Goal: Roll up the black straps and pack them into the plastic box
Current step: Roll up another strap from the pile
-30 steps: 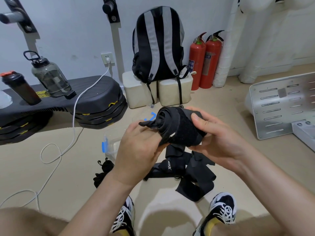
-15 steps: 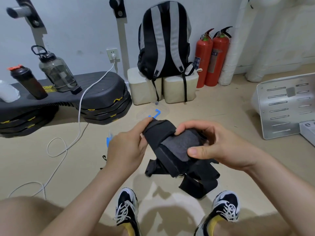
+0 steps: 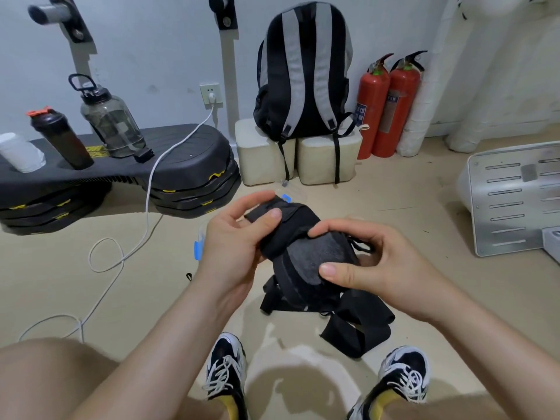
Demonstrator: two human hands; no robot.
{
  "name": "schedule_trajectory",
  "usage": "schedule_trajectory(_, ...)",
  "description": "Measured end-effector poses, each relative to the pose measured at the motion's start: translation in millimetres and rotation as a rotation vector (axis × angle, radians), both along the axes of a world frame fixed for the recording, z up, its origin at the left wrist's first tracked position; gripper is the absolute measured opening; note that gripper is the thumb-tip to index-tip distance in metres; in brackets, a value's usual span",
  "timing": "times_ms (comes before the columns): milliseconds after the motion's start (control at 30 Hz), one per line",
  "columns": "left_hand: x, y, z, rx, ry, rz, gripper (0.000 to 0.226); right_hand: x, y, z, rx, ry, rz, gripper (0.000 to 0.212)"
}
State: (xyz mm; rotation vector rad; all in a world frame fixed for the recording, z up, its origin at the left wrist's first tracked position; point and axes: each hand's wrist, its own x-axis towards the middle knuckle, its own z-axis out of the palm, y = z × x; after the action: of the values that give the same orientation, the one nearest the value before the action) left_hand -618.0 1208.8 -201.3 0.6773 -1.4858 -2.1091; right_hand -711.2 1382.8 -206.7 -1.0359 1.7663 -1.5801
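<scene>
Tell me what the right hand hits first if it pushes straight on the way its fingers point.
The rolled black strap, which the right hand grips; beyond it, probably the left hand.

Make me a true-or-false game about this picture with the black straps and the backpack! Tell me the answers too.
1. The left hand and the right hand both hold the rolled strap. True.
2. The backpack lies flat on the floor. False: it stands upright on two pale blocks by the wall.
3. Two red fire extinguishers stand beside the backpack. True.
4. Every strap is rolled up already. False: loose straps lie on the floor below the hands.
</scene>
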Motion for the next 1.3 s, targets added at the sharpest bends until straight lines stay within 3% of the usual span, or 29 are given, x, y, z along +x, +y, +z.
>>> schedule_trajectory(333,5.9,9.7,16.9,-0.432,0.122,0.06,0.056,2.5,-4.4,-7.0,0.061,-0.072,-0.023,0.023)
schedule_trajectory(467,7.1,16.4,14.5,-0.528,0.031,0.002,0.069,2.2,-5.0,-9.7,0.096,-0.065,-0.063,0.024)
schedule_trajectory(633,7.1,20.3,8.8,-0.376,0.01,-0.05,0.085,0.7,-9.9,-6.9,0.091,-0.026,-0.211,0.041)
schedule_trajectory(767,5.7,24.9,5.0,-0.193,0.029,-0.039,0.067,-7.8,-9.3,-4.4,0.054,-0.182,-0.371,0.071)
schedule_trajectory(867,5.5,31.4,2.9,-0.036,0.039,-0.069,0.047,-9.8,-11.7,-4.8,-0.007,-0.394,-0.41,0.066)
schedule_trajectory(967,5.3,33.6,1.2,0.0,0.06,-0.1,0.039,-8.6,-15.1,-10.0,-0.088,-0.543,-0.424,0.049)
schedule_trajectory(1067,5.9,35.0,0.5,-0.082,0.037,-0.165,0.04,-5.8,-15.4,-12.7,-0.079,-0.528,-0.371,0.034)
schedule_trajectory(1133,7.6,32.2,-1.0,-0.178,0.03,-0.223,0.053,-3.8,-15.1,-13.3,-0.07,-0.486,-0.328,0.034)
schedule_trajectory(1300,11.6,21.9,3.1,-0.517,-0.013,-0.482,0.068,-9.6,-11.4,-6.2,-0.078,-0.394,-0.371,0.061)
